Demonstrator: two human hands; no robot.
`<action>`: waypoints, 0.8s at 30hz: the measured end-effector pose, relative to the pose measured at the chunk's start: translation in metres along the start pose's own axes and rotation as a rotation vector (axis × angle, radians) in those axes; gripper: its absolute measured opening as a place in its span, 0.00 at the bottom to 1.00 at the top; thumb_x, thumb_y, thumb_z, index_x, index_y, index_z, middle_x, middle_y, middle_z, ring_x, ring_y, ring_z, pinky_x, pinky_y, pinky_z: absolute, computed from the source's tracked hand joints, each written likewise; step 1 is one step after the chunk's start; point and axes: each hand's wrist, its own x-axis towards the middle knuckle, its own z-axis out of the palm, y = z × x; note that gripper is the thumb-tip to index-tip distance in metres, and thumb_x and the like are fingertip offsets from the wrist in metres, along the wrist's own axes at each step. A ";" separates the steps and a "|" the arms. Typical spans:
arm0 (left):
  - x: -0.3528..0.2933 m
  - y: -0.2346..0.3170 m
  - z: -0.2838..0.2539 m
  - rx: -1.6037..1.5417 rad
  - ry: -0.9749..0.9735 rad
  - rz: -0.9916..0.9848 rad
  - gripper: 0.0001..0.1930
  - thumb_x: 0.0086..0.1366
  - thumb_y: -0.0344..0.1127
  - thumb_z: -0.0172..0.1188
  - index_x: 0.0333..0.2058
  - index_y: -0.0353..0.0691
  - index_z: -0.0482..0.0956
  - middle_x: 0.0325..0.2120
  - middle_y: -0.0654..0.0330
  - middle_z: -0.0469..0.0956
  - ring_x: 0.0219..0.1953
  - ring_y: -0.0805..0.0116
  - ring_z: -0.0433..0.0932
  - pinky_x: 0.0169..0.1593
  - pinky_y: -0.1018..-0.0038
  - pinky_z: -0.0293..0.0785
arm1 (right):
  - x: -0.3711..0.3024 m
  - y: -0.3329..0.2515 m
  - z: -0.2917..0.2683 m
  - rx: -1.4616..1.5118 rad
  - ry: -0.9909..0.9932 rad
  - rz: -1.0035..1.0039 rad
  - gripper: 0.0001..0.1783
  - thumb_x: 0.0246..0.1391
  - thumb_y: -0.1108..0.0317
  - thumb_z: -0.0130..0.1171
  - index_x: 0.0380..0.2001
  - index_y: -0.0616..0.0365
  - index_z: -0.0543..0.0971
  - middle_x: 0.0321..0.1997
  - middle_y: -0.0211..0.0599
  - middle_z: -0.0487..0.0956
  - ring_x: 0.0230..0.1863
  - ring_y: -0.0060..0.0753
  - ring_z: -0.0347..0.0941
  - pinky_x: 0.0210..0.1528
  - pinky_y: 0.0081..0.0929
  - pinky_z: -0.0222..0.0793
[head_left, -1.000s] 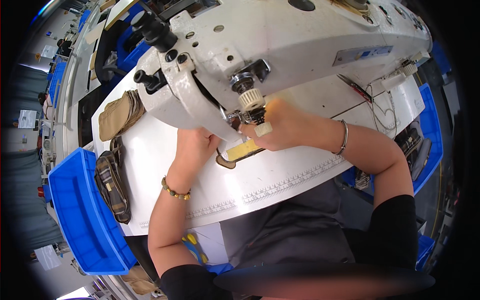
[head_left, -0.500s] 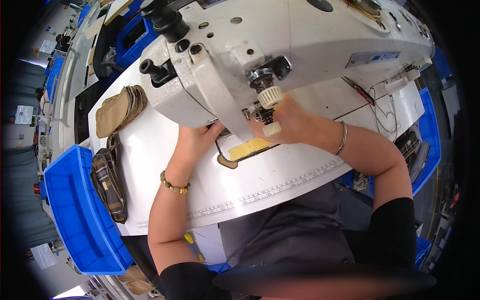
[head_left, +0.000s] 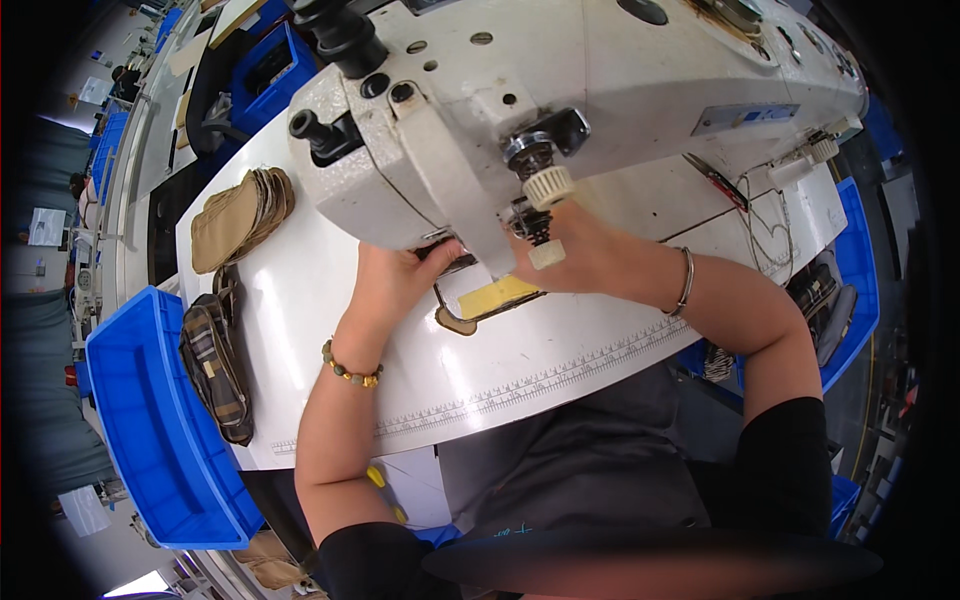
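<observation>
Both my hands are at the head of a white sewing machine (head_left: 440, 170). My left hand (head_left: 395, 278) is below its left end, thumb and fingers closed on the edge of a dark piece of fabric (head_left: 461, 263), mostly hidden by the machine. To the right, my right hand (head_left: 580, 250) is behind the tension knobs (head_left: 548, 188); its fingertips are hidden, so their grip does not show. Between my hands and nearer to me lie a yellow strip (head_left: 497, 296) and a brown rounded piece (head_left: 456, 321) with a dark edge.
Left on the white table (head_left: 330, 415) lie a stack of tan fabric pieces (head_left: 240, 220) and plaid fabric pieces (head_left: 215, 365). Blue bins stand left (head_left: 165, 430) and right (head_left: 850, 290). A ruler strip (head_left: 520, 395) follows the front edge. Red-handled tweezers (head_left: 728, 188) lie right.
My left thumb has shifted slightly right, and more of the dark fabric shows beside it. My right hand stays behind the knobs. The view has shifted a little.
</observation>
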 end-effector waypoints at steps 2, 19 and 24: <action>-0.002 0.001 -0.001 0.059 0.004 0.047 0.13 0.60 0.40 0.70 0.38 0.37 0.87 0.28 0.59 0.85 0.27 0.73 0.75 0.36 0.75 0.74 | -0.003 0.003 0.004 -0.104 -0.061 -0.009 0.08 0.52 0.61 0.61 0.25 0.51 0.82 0.15 0.44 0.74 0.20 0.47 0.75 0.22 0.40 0.69; 0.000 0.011 -0.004 0.197 0.031 0.154 0.09 0.58 0.38 0.72 0.34 0.41 0.88 0.28 0.56 0.85 0.25 0.65 0.79 0.33 0.73 0.76 | -0.005 -0.014 -0.020 -0.246 -0.098 -0.089 0.05 0.38 0.68 0.62 0.19 0.57 0.79 0.21 0.39 0.76 0.24 0.41 0.78 0.26 0.38 0.74; 0.001 0.010 -0.002 0.229 0.072 0.206 0.10 0.55 0.38 0.73 0.31 0.38 0.87 0.24 0.56 0.84 0.22 0.63 0.80 0.30 0.72 0.76 | -0.008 -0.006 -0.014 -0.350 -0.175 -0.218 0.04 0.41 0.69 0.61 0.24 0.56 0.79 0.22 0.38 0.76 0.24 0.40 0.78 0.26 0.36 0.74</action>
